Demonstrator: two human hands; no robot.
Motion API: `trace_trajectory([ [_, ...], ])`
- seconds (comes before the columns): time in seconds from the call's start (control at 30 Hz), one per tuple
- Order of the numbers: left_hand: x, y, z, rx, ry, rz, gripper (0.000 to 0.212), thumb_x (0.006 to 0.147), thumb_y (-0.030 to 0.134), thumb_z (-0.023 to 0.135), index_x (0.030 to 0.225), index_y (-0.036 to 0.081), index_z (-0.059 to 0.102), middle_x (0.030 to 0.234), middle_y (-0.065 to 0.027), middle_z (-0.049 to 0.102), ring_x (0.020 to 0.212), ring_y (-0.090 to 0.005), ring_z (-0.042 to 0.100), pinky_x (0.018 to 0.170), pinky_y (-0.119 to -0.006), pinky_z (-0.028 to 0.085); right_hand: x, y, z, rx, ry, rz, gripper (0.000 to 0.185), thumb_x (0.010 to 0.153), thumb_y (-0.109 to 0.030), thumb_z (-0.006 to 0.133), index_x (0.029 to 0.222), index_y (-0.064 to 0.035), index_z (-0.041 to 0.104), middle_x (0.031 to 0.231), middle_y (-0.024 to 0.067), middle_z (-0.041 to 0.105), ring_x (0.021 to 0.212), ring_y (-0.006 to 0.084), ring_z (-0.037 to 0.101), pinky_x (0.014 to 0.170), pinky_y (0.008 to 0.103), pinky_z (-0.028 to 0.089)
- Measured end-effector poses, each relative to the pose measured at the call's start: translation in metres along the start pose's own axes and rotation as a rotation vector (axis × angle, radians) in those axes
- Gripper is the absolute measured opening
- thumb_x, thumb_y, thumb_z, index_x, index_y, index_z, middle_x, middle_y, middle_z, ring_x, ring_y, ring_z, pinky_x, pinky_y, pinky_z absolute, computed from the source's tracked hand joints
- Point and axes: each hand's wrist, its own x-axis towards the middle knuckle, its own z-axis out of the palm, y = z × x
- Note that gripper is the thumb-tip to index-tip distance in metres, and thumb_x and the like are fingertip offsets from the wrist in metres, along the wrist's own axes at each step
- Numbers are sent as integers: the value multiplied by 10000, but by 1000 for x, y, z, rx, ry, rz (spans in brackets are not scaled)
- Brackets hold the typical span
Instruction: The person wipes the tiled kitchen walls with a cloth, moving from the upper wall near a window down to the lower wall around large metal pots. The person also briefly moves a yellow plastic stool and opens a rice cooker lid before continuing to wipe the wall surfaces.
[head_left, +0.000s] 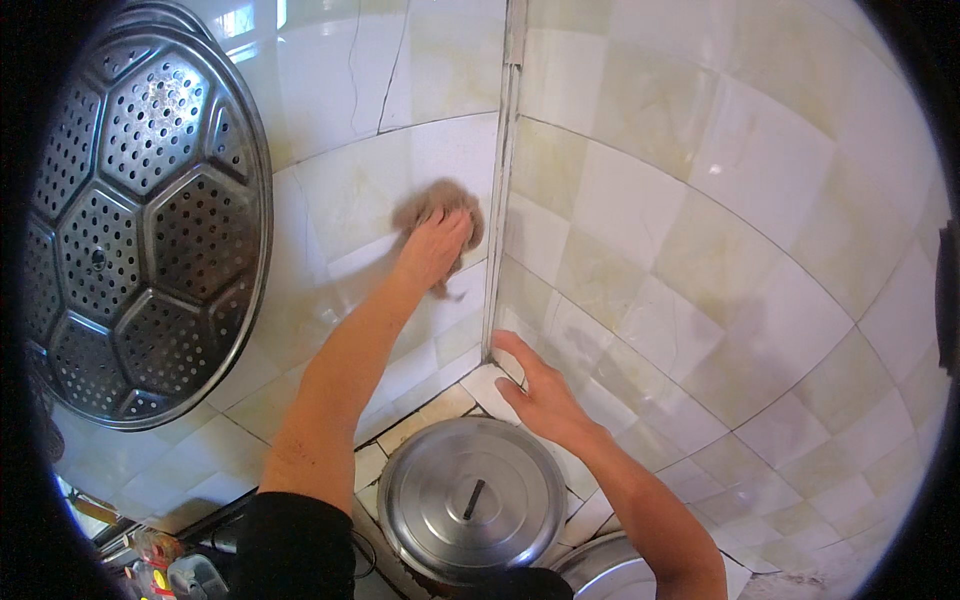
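My left hand (439, 244) presses a bunched brown cloth (442, 196) against the tiled wall (360, 191), a little left of the corner. A loose end of the cloth hangs below my fingers. Lower down and to the right, my right hand (544, 397) holds nothing; its thumb and fingers are spread. Its fingertips are near the foot of the corner trim (499, 225), and whether they touch it I cannot tell. Beneath both arms a round metal lid (472, 499) with a dark handle sits on the tiled surface in the corner.
Large perforated metal steamer trays (172, 225) hang on the left wall. A second round metal lid or pan (611, 570) is partly hidden by my right arm. Jars and small containers (169, 566) stand at lower left. The right wall (675, 262) is checkered tile.
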Motion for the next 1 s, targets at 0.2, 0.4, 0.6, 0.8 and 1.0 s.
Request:
trace_trajectory([
  [0.2,36,-44,-28,121,72,-115,478,908,153,526,1375,57,499,1410,-82,497,1320,-178,464,962,-281,495,-10,22,-5,-6,18,49,585,951,-77,578,1493,-100,359,1480,141,478,1384,306,440,1125,384,370],
  [0.4,25,5,11,12,104,-168,471,906,134,523,1371,65,501,1437,-21,495,1365,-141,419,846,-234,537,-20,5,-17,5,38,68,571,939,-76,574,1475,-78,376,1464,162,483,1371,315,450,1141,385,352],
  [0.6,89,-22,7,-391,147,-297,475,894,98,543,1366,72,498,1420,-48,535,1191,-147,594,737,-340,573,-12,3,-20,-32,73,-41,545,928,-59,565,1446,-67,395,1440,182,477,1370,331,440,1143,389,342],
  [0.8,79,22,-39,-389,-463,-204,416,896,118,534,1307,52,557,1385,-96,564,1243,-316,554,1013,-420,471,5,-18,-35,-42,92,-130,559,920,-26,573,1442,-54,374,1425,214,480,1343,347,462,1108,407,379],
  [1.0,32,-44,11,-281,0,-195,491,884,260,569,1364,158,554,1515,-24,430,1371,-265,440,1094,-463,419,59,-4,-18,-96,81,-234,585,923,-84,601,1458,-62,368,1417,229,500,1325,368,486,1106,412,383],
])
